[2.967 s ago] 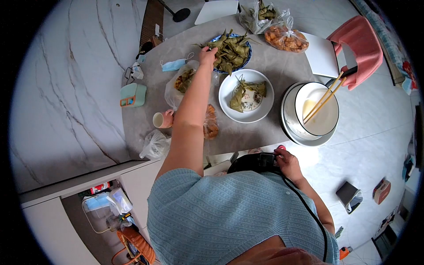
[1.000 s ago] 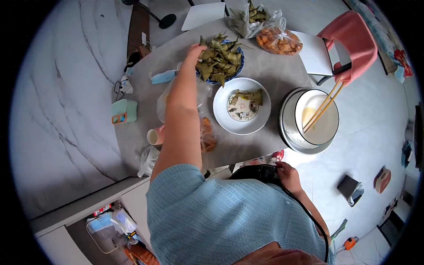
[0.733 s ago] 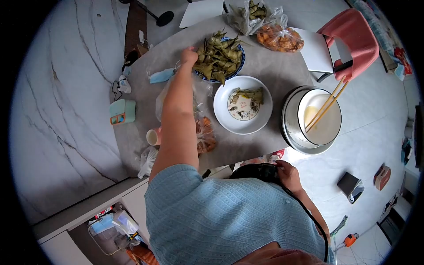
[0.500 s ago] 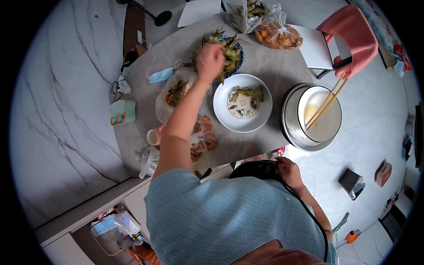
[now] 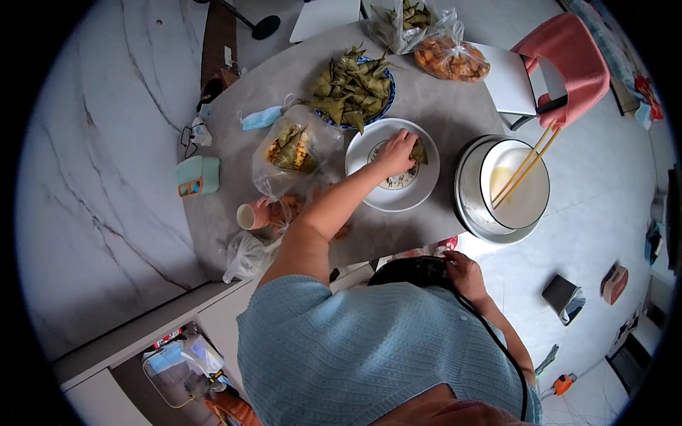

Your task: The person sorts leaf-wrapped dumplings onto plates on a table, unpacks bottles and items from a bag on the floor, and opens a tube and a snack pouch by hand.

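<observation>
My left hand is down in a white dish with a patterned centre. Its fingers are closed on a leaf-wrapped zongzi, which they partly cover. Behind the dish, a blue-rimmed bowl is heaped with more zongzi. At my waist, my right hand has its fingers curled at the end of a black pouch, gripping its edge. A black cord runs from there along my right arm.
Left of the dish are an open plastic bag with zongzi, a blue mask and a paper cup. Stacked pots with chopsticks stand at right. A bag of brown food lies at the back, near a pink chair.
My left hand has come from the heaped zongzi bowl toward me and right, into the white dish, and closed on the zongzi there. My right hand stays at the pouch.
</observation>
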A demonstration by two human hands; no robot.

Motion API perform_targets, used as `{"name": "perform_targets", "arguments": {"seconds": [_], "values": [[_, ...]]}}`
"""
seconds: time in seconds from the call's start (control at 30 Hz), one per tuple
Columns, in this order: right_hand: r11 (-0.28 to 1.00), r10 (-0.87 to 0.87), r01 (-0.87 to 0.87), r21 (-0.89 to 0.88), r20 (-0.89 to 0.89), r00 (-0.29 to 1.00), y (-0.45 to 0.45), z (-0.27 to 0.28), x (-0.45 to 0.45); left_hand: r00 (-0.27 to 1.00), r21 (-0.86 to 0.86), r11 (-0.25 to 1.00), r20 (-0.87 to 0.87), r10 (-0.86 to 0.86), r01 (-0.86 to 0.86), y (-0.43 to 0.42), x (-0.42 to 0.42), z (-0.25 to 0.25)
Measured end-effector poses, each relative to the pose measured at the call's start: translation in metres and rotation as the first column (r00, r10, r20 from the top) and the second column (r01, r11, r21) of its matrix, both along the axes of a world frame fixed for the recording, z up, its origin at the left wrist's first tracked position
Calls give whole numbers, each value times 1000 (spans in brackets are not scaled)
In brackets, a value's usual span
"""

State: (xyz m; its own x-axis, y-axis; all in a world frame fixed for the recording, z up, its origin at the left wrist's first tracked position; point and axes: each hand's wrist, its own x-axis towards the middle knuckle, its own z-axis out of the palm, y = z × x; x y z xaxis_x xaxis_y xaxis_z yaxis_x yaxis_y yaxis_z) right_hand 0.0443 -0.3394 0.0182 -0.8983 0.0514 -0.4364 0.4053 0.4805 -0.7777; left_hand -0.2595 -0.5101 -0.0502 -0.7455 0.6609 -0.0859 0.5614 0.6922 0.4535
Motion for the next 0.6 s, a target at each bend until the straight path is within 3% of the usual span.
{"name": "perform_targets", "arguments": {"seconds": [0.03,0.07,0.17,0.2,0.27,0.33,0.4,0.5,0.57,0.6], "values": [[1000,-13,14,-25,34,999,0,3,-1,993,34,999,119,3,-7,-2,0,7],[998,-26,29,-50,69,997,0,5,-1,993,34,999,117,2,-6,-4,-2,15],[997,-43,49,-66,83,996,0,7,-1,993,342,939,121,6,-47,-15,-10,46],[997,-42,48,-68,82,996,0,6,0,993,340,939,121,7,-48,-19,-18,59],[999,-7,8,-47,31,999,2,1,2,979,414,887,69,193,-204,-25,-41,79],[1000,18,-18,-20,16,1000,2,-1,3,951,444,867,-91,296,-227,-35,-70,88],[999,43,-43,9,1,999,2,-1,3,925,303,920,-207,317,-248,-41,-88,99],[999,32,-32,-17,28,999,1,1,2,912,305,937,-311,267,-170,-40,-111,85],[997,-6,11,-76,65,998,0,4,2,878,130,991,-471,84,-25,-42,-122,59],[997,-7,12,-72,68,998,0,4,2,880,134,991,-468,85,-24,-44,-124,49]]}}
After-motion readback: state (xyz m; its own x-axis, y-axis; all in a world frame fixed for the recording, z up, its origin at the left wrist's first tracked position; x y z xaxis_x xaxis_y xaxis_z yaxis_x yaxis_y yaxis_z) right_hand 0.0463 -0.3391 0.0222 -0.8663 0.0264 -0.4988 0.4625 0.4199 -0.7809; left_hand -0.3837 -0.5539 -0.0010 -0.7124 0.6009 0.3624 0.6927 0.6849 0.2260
